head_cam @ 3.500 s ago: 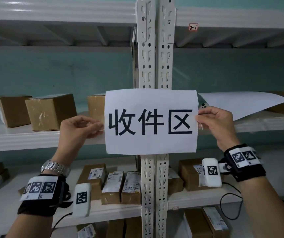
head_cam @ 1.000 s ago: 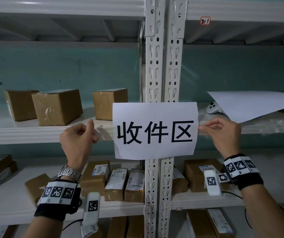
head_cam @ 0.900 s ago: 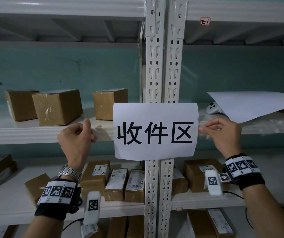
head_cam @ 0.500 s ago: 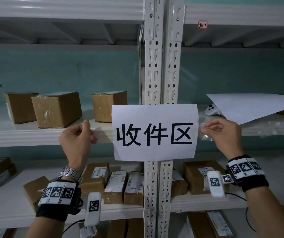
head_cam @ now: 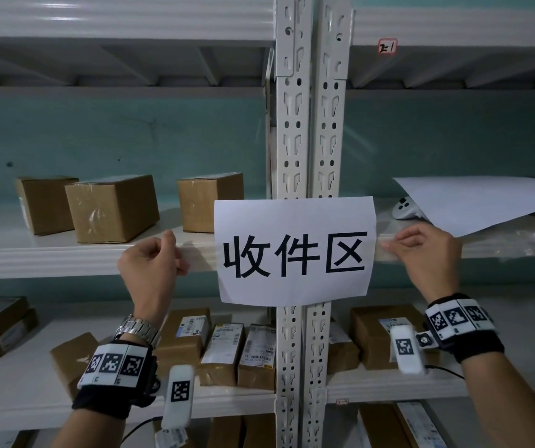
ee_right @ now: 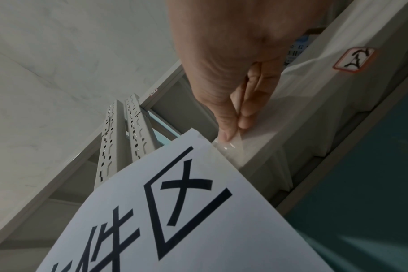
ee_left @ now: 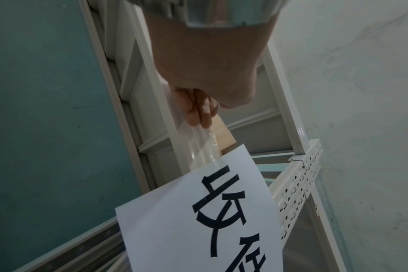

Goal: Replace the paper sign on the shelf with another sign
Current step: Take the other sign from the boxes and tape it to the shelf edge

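Squarely between both hands (head_cam: 151, 270) (head_cam: 424, 255), sign (head_cam: 295, 250), tape-pinched each side.

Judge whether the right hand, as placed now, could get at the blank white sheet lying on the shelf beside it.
Probably yes. The blank sheet overhangs the shelf edge just above the right hand, with nothing between them. But that hand is pinching clear tape at the sign, so it must let go first.

A teal painted wall (head_cam: 114, 134) stands behind cream metal shelving with twin perforated uprights (head_cam: 308, 124), its boards carrying plain brown cardboard boxes (head_cam: 112, 208) above and labelled parcels (head_cam: 227, 347) below, under dim, even light.
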